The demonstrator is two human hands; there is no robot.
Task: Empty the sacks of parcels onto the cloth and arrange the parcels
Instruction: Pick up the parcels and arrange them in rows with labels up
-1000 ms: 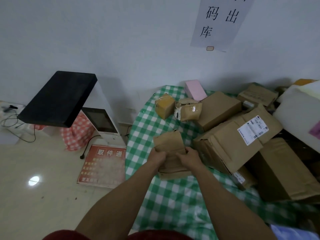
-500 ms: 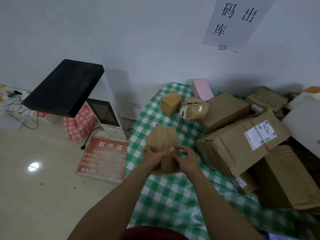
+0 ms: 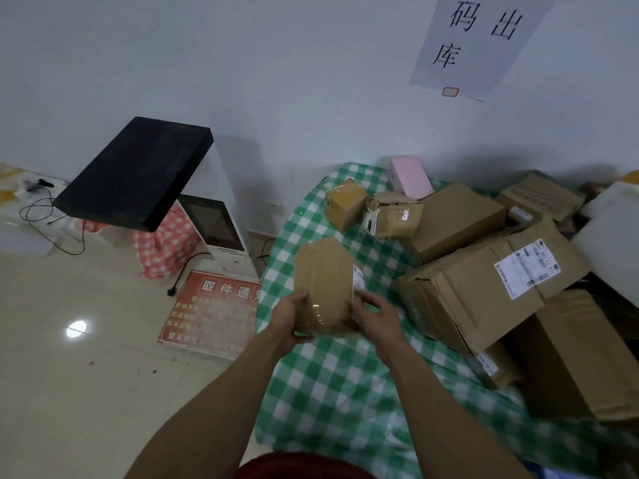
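Observation:
A brown taped cardboard parcel (image 3: 325,285) is held above the left edge of the green-and-white checked cloth (image 3: 332,392). My left hand (image 3: 288,318) grips its near left corner, thumb underneath. My right hand (image 3: 377,318) holds its right side by a white label. Behind it on the cloth lie a small yellow-brown box (image 3: 345,203) and a crumpled taped parcel (image 3: 392,214). A pink box (image 3: 409,176) stands against the wall. Larger cartons pile up to the right, one with a white shipping label (image 3: 484,278).
A white kiosk with a black top (image 3: 138,171) and a screen (image 3: 214,224) stands at the left. A red sign (image 3: 211,312) lies on the tiled floor beside it. A red checked bag (image 3: 162,247) and cables sit behind. A paper notice (image 3: 480,39) hangs on the wall.
Both hands have lifted the brown parcel off the cloth and turned it, so its taped face and white label now show. The view has shifted slightly left.

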